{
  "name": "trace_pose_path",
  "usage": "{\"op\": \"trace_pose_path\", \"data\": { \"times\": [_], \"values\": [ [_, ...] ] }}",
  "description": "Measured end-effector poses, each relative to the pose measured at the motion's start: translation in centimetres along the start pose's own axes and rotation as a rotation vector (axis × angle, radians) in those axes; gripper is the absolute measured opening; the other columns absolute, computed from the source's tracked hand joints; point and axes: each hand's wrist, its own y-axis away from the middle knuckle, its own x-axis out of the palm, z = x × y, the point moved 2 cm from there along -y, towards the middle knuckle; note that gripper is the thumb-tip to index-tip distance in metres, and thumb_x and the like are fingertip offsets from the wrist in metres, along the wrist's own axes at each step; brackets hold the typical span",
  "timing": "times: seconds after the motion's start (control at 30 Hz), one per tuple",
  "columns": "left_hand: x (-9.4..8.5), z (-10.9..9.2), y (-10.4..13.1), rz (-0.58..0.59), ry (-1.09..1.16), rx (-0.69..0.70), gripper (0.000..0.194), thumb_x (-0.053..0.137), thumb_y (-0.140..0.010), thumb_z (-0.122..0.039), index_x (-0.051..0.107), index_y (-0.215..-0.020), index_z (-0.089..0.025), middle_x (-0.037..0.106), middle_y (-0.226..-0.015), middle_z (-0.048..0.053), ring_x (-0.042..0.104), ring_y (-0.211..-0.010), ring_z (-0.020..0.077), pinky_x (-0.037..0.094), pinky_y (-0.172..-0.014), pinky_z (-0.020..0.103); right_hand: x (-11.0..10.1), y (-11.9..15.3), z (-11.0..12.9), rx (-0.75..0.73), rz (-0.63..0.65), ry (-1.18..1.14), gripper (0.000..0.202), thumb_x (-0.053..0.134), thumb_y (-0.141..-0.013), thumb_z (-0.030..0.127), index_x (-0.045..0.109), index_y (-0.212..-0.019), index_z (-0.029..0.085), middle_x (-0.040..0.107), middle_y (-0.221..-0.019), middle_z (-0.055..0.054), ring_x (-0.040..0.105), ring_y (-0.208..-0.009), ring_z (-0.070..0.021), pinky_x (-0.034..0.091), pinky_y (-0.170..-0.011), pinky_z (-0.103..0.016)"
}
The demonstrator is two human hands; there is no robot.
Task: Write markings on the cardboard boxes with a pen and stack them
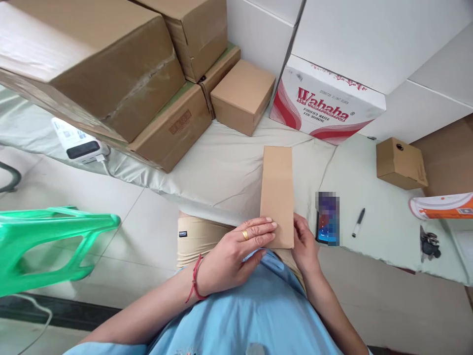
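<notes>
**Flatly held: a cardboard blank at the table's near edge**

Evidently pinned rather than lifted: flat cardboard piece (277,195), long, narrow and plain brown, lying lengthwise toward 12 o'clock on the cloth-covered table (221,167), its near end overhanging the lap. Left hand (236,251), ringed and with a red thread at the wrist, spread almost straight across the near-left corner, fingers on top and thumb tucked under, so closed lightly on the sheet, probably to keep so thin and smooth a piece from sliding. Right hand (305,244) set against the near-right edge at 3 o'clock of the sheet, fingertips hidden beneath it; how firmly closed could not be told.

Kept within reach at 3 o'clock: phone (327,219) just beside the right hand, then black pen (358,223), then bunch of keys (429,244) well apart. Small closed box (401,162) at 2 o'clock, matte and square-cornered. Pushed back against the wall at 12 to 1 o'clock, glossy red-and-white Wahaha carton (325,106), tilted. Stacked at 10 to 11 o'clock, taped brown cartons (111,64), creased and dull, with one small brown box (242,96) beside them. Green plastic stool (48,241) on the tiled floor at 9 o'clock.
</notes>
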Motion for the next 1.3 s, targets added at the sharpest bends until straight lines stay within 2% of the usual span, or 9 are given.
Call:
{"op": "trace_pose_path", "data": {
  "times": [0.2, 0.37, 0.47, 0.57, 0.7, 0.83, 0.97, 1.1, 1.3],
  "values": [
    [-0.4, -0.2, -0.1, 0.053, 0.180, -0.047, 0.055, 0.065, -0.097, -0.011, 0.060, -0.151, -0.021, 0.068, -0.152, 0.018, 0.058, -0.152, 0.0323, 0.056, -0.122, 0.053, -2.4, 1.9, 2.3, -0.101, -0.027, 0.201, 0.040, 0.051, -0.110, 0.049, 0.071, -0.134, 0.024, 0.073, -0.136, -0.014, 0.072, -0.126, -0.0277, 0.061, -0.105, -0.046],
    [0.9, -0.4, -1.4, 0.186, 0.304, 0.035, 0.061, 0.067, -0.096, -0.018, 0.056, -0.156, -0.019, 0.064, -0.157, 0.021, 0.052, -0.156, 0.0343, 0.053, -0.125, 0.054, -2.7, 3.3, 4.4, -0.353, -0.121, 0.521, 0.086, 0.064, -0.099, 0.071, 0.040, -0.167, 0.023, 0.049, -0.162, -0.022, 0.049, -0.153, -0.0395, 0.052, -0.117, -0.062],
    [0.9, -0.1, -1.6, 0.098, 0.339, 0.017, 0.046, 0.067, -0.097, -0.017, 0.066, -0.143, -0.018, 0.074, -0.142, 0.019, 0.064, -0.145, 0.0323, 0.057, -0.120, 0.050, -2.3, 3.4, 4.8, -0.351, -0.116, 0.657, 0.078, 0.061, -0.103, 0.066, 0.041, -0.165, 0.025, 0.043, -0.166, -0.023, 0.044, -0.157, -0.0406, 0.049, -0.118, -0.067],
    [0.2, 1.5, -1.4, -0.119, 0.333, -0.227, 0.018, 0.063, -0.103, -0.019, 0.078, -0.113, -0.021, 0.083, -0.115, 0.011, 0.077, -0.120, 0.0261, 0.062, -0.106, 0.041, -2.6, 3.1, 4.7, -0.301, -0.136, 0.675, 0.072, 0.064, -0.101, 0.066, 0.049, -0.158, 0.023, 0.043, -0.164, -0.023, 0.048, -0.153, -0.0409, 0.053, -0.114, -0.065],
    [-1.5, 5.8, -2.1, -0.438, 0.212, -0.648, 0.023, 0.067, -0.102, -0.040, 0.079, -0.099, -0.020, 0.079, -0.102, 0.008, 0.073, -0.092, 0.0210, 0.058, -0.077, 0.031, -3.8, 3.3, 4.2, -0.223, -0.208, 0.632, 0.080, 0.067, -0.095, 0.073, 0.054, -0.152, 0.019, 0.060, -0.140, -0.022, 0.068, -0.120, -0.0344, 0.063, -0.093, -0.053],
    [-3.0, 10.4, -4.9, -0.565, 0.230, -0.695, 0.033, 0.073, -0.093, -0.043, 0.078, -0.116, -0.020, 0.065, -0.081, 0.001, 0.058, -0.074, 0.0158, 0.045, -0.064, 0.027, -4.6, 4.1, 4.3, -0.019, -0.155, 0.542, 0.083, 0.067, -0.094, 0.074, 0.053, -0.152, 0.017, 0.066, -0.082, -0.002, 0.063, -0.065, -0.0205, 0.057, -0.063, -0.037],
    [-2.9, 13.0, -7.4, -0.478, 0.413, -0.708, 0.044, 0.076, -0.088, -0.043, 0.078, -0.124, -0.018, 0.048, -0.064, -0.006, 0.042, -0.059, 0.0126, 0.035, -0.058, 0.026, -4.3, 4.9, 4.5, 0.198, -0.050, 0.300, 0.073, 0.067, -0.094, 0.073, 0.061, -0.141, 0.018, 0.066, -0.068, 0.002, 0.063, -0.059, -0.0197, 0.055, -0.057, -0.032],
    [-2.7, 11.0, -6.9, -0.477, 0.411, -0.611, 0.045, 0.077, -0.088, -0.035, 0.077, -0.130, -0.019, 0.057, -0.073, -0.003, 0.049, -0.066, 0.0125, 0.042, -0.064, 0.026, -3.8, 5.5, 3.8, 0.377, -0.048, 0.051, 0.068, 0.068, -0.092, 0.076, 0.066, -0.130, 0.019, 0.067, -0.068, 0.001, 0.058, -0.051, -0.0174, 0.051, -0.047, -0.030],
    [-3.0, 1.7, -4.3, -0.458, 0.085, -0.080, 0.060, 0.065, -0.099, -0.011, 0.059, -0.156, -0.029, 0.069, -0.099, 0.004, 0.061, -0.083, 0.0145, 0.054, -0.077, 0.028, -4.7, 4.8, 1.7, 0.302, -0.142, -0.074, 0.054, 0.065, -0.097, 0.069, 0.068, -0.125, 0.023, 0.076, -0.106, -0.008, 0.067, -0.075, -0.0195, 0.058, -0.056, -0.029]
  ]
}}
